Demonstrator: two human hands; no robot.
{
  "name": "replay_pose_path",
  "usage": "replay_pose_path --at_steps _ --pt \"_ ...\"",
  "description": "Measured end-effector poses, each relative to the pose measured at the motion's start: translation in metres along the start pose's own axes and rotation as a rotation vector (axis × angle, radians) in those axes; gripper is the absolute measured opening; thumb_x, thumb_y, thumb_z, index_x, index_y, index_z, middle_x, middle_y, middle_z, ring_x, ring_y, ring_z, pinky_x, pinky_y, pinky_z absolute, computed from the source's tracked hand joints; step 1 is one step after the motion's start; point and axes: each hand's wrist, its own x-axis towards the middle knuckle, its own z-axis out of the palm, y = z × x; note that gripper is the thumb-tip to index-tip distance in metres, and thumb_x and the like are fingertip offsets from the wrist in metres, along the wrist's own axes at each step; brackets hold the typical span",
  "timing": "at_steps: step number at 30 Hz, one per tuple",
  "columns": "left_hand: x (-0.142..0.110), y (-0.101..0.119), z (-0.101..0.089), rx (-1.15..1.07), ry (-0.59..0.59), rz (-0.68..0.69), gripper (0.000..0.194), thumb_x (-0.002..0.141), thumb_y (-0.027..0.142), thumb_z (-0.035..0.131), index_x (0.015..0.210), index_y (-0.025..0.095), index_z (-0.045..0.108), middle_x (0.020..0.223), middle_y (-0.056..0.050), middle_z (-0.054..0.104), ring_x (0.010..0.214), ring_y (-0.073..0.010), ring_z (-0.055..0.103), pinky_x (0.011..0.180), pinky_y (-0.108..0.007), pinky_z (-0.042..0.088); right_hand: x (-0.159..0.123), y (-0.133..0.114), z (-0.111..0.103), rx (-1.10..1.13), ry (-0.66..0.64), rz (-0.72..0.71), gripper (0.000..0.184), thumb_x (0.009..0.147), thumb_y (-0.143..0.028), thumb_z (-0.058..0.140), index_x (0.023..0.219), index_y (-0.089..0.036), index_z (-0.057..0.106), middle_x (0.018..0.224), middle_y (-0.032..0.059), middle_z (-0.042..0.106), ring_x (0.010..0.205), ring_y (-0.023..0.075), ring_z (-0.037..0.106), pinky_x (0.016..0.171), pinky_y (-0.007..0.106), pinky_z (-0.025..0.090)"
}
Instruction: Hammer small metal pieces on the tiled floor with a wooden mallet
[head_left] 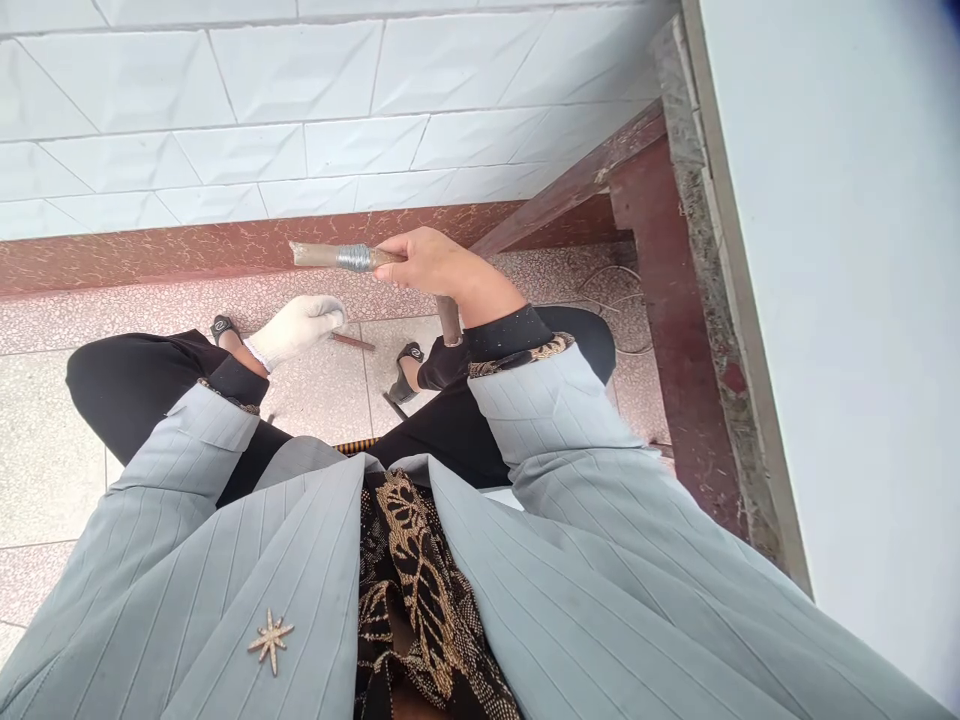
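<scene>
Your right grip [429, 266], bare, is closed around a brown stick [316, 255], with the thumb laid along its near side. The stick lies roughly level, its rough end pointing left, and a band of grey wire [352, 257] is wound around it just left of your fingertips. A second brown length [448, 320] shows below the palm, directed toward the near side; the hand hides whether the two are joined.

Your left grip [294, 329] wears a white glove and sits left of the stick and nearer, apart from it. Its fingers are curled, the thumb toward the right; whether they enclose anything cannot be told. A thin reddish-brown rod [352, 342] appears just right of the glove; contact between the two cannot be made out.

Beneath both hands lies the speckled floor [322, 390], with a dark shoe [406, 372] near the center. A white tiled wall [337, 75] with a reddish skirting [112, 262] forms the far side; a dark red upright [686, 300] stands at the right.
</scene>
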Motion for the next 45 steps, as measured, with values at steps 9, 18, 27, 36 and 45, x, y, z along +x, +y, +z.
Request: replay_pose_path --at_steps 9,18,27,36,45 --pt "-0.004 0.005 -0.006 0.201 -0.059 0.041 0.02 0.092 0.03 0.058 0.08 0.019 0.069 0.073 0.0 0.063 0.071 -0.0169 0.056 0.074 -0.033 0.041 0.01 -0.008 0.026 -0.449 -0.264 0.023 0.019 0.099 -0.024 0.072 0.111 -0.014 0.083 0.104 0.0153 0.076 0.097 0.0261 0.067 0.08 0.034 0.043" --pt "0.0 -0.005 -0.02 -0.286 -0.004 0.066 0.02 0.086 0.037 0.074 0.089 0.017 0.072 0.077 -0.002 0.065 0.066 -0.0141 0.055 0.065 -0.03 0.045 -0.01 0.009 -0.012 0.264 -0.484 -0.385 0.036 0.099 -0.048 0.078 0.112 -0.014 0.077 0.083 -0.0002 0.067 0.078 0.0111 0.057 0.073 0.022 0.042" --pt "-0.002 -0.001 -0.007 -0.412 -0.072 0.018 0.015 0.096 0.031 0.065 0.089 0.018 0.07 0.057 0.005 0.043 0.051 -0.0106 0.036 0.053 -0.027 0.031 -0.004 0.014 -0.002 0.783 -0.042 -0.22 0.052 0.095 -0.065 0.081 0.091 -0.016 0.064 0.078 0.0016 0.062 0.068 0.0081 0.05 0.064 0.024 0.041" --pt "-0.006 0.009 0.001 -0.028 -0.139 0.081 0.019 0.092 0.029 0.058 0.086 0.018 0.071 0.072 0.001 0.061 0.063 -0.0121 0.051 0.063 -0.027 0.04 0.013 0.011 0.01 -0.263 0.119 0.125 0.031 0.107 -0.035 0.064 0.124 -0.013 0.077 0.115 0.0176 0.074 0.112 0.0315 0.067 0.089 0.037 0.049" --pt "-0.004 0.002 -0.019 0.052 0.136 0.06 0.016 0.086 0.029 0.061 0.086 0.017 0.073 0.081 -0.002 0.069 0.079 -0.0173 0.061 0.077 -0.032 0.049 0.006 -0.004 0.018 -0.33 -0.586 -0.059 0.016 0.094 -0.019 0.076 0.106 -0.015 0.085 0.089 0.0055 0.074 0.085 0.0197 0.065 0.081 0.031 0.042"
